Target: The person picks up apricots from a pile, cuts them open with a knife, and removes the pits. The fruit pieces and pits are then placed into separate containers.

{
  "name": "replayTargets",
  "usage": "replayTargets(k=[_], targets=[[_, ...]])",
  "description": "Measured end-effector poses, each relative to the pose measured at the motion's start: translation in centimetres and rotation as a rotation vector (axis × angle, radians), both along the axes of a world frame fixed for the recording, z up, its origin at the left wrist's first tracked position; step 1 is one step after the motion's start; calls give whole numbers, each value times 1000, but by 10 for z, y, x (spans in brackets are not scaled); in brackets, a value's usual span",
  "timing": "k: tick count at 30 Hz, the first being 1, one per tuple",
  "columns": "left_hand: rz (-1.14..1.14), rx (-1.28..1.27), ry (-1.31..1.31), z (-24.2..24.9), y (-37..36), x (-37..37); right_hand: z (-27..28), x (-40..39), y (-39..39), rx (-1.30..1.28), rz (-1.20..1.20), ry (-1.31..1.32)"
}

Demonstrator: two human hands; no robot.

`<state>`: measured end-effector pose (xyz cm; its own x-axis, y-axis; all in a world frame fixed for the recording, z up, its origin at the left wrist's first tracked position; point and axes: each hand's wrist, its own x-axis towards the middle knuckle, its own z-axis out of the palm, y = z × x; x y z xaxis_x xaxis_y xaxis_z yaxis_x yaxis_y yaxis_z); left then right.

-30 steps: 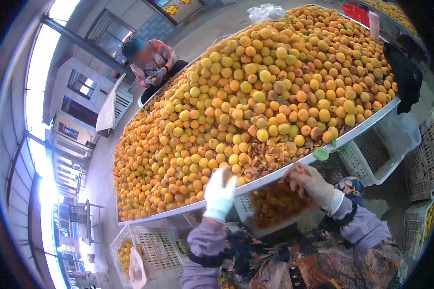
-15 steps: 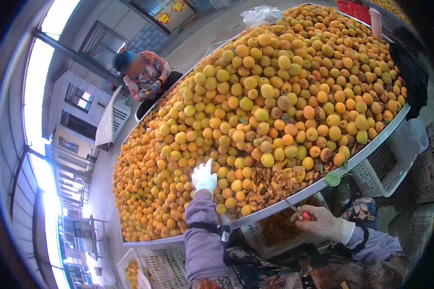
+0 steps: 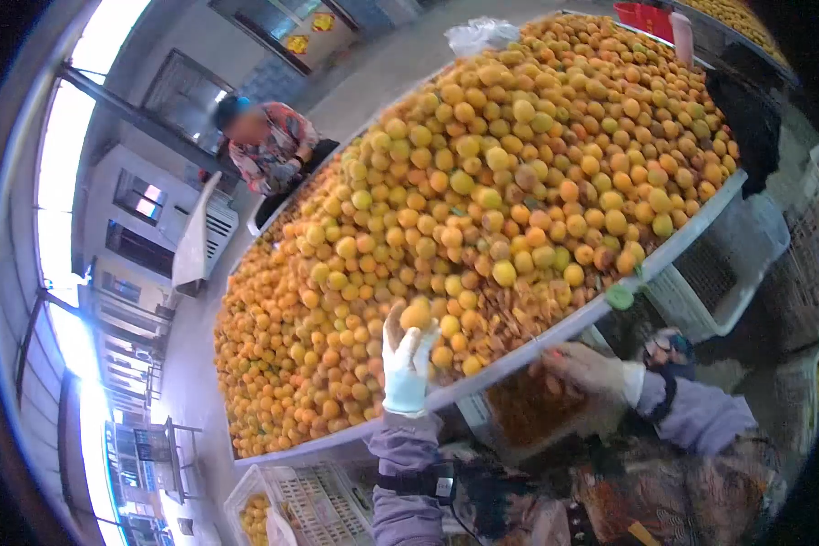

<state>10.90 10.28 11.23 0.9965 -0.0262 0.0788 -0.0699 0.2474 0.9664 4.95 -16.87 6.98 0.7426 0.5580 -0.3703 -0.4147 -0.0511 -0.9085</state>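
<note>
My left hand [image 3: 407, 369], in a white glove with bare fingertips, grips a yellow-orange apricot [image 3: 416, 314] just above the near edge of a big heap of apricots [image 3: 555, 127]. Beyond the metal rim [image 3: 510, 359] of the table, my right hand [image 3: 596, 371] is closed around a small red-handled knife [image 3: 550, 356]; motion blurs its fingers and the blade. Between the hands, a mound of split, brownish apricot pieces [image 3: 519, 314] lies on the table. Under my right hand stands a crate [image 3: 476, 414] containing brown-orange matter.
Across the heap sits another person [image 3: 278, 150]. Plastic crates stand below the rim at left [image 3: 323, 496] and right [image 3: 746, 273]. A green round object [image 3: 620, 297] is on the rim; a clear plastic bag [image 3: 482, 36] lies at the far edge.
My left hand has picked up an apricot from the heap and drawn it back toward me. My right hand has moved slightly upward and left with the knife. The view has shifted a little.
</note>
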Motion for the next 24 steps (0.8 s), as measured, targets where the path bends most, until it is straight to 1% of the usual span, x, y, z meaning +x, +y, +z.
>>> replayTargets(k=[1, 2, 3, 4, 5, 6, 7, 9, 12, 13, 15, 16, 18, 23, 24], targets=[[-19, 16, -12, -5, -6, -16, 1, -6, 5, 93, -28, -26], [-55, -176, 18, -10, -13, -33, -1, -10, 9, 183, -58, -62], [-66, -336, 67, -24, -17, -46, 6, -12, 13, 160, 6, -68], [-74, -491, 121, -38, -21, -62, 20, -22, 14, 149, 14, -67], [-81, -575, 199, -37, -28, -79, 20, -31, 19, 189, 13, -113], [-86, -582, 214, -39, -36, -93, 19, -39, 22, 227, 13, -163], [-90, -631, 195, -41, -43, -105, 23, -46, 20, 219, 6, -153], [-120, -737, 172, -48, -52, -119, 36, -57, 15, 145, 116, -22], [-172, -703, 140, -49, -59, -137, 43, -73, 17, 182, 153, 26], [-127, -711, 198, -42, -62, -144, 45, -76, 17, 177, 151, 22], [-128, -688, 167, -37, -66, -149, 48, -82, 19, 183, 192, 110], [-124, -659, 141, -36, -66, -151, 46, -85, 21, 175, 195, 107], [-126, -687, 121, -36, -66, -152, 40, -87, 25, 136, 159, 63], [-166, -525, 63, -35, -61, -157, 47, -93, 26, 81, 231, 72], [-164, -529, 61, -34, -62, -158, 46, -94, 27, 83, 244, 81]])
